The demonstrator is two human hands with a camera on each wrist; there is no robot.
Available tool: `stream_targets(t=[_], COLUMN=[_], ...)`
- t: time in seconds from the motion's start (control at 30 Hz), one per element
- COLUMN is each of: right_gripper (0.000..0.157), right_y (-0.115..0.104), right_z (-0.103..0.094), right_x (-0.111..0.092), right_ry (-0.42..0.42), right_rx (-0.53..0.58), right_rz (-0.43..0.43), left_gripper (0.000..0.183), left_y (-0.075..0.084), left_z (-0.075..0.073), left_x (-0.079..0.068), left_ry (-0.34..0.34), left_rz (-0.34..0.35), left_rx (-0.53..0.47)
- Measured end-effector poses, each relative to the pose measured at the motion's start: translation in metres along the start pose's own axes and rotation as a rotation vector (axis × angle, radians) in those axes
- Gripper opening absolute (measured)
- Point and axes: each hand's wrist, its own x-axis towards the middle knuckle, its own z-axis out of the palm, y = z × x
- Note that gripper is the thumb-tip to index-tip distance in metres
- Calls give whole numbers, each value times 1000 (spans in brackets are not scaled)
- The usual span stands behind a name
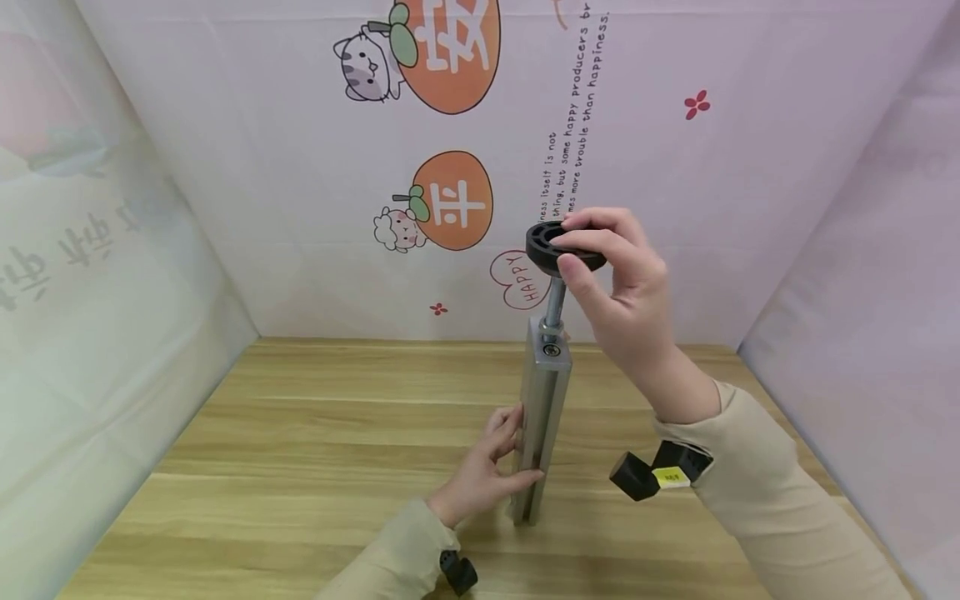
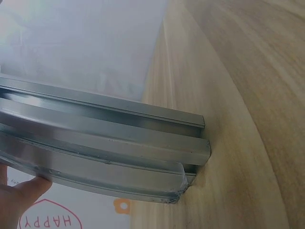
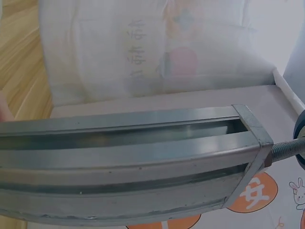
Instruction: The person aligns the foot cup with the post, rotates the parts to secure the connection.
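Note:
A slotted aluminium profile (image 1: 538,433) stands upright on the wooden table, its lower end on the wood in the left wrist view. My left hand (image 1: 480,479) grips it low down, thumb on the near face and fingers around the left side. On top is an end plate (image 3: 255,126) with a screw, and a threaded rod (image 1: 555,304) rises from it. A black round levelling foot (image 1: 542,260) caps the rod. With thumb and fingers my right hand (image 1: 633,287) holds the rim of that foot, fingertips over its ribbed face.
The wooden table (image 1: 300,467) runs back to a white printed cloth (image 1: 637,167) that forms the rear wall. Further cloth walls (image 1: 112,292) close in both sides. Small black cameras (image 1: 637,477) are strapped at both wrists.

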Motion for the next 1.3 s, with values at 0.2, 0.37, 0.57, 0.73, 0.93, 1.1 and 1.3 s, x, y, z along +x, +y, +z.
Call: stream_targets(t=[0.2,0.37,0.57,0.73,0.93,1.1,1.3], right_gripper=[32,17,17,18,20,44,50], right_y=[-3,-5,-7,-8,-9,-5,3], right_z=[3,4,5,8,9,6,0], right_x=[2,4,4,4,4,2,-1], right_ry=[21,14,-2,5,4,37,75], right_rx=[-293,-410,-524,-644,-688,-527,-250], right_rz=[-151,-209,-224,-253,-270,-206,-51], left_gripper=[100,96,97,95,95,96,98], left_y=[1,2,3,2,2,1,0], left_z=[0,0,-2,-2,-1,-1,0], left_x=[0,1,1,0,0,0,-1], left_ry=[-1,2,2,2,11,14,14], left_rz=[-23,-36,-33,-49,-69,-34,-48], left_rx=[3,6,14,15,-11,-1,-19])
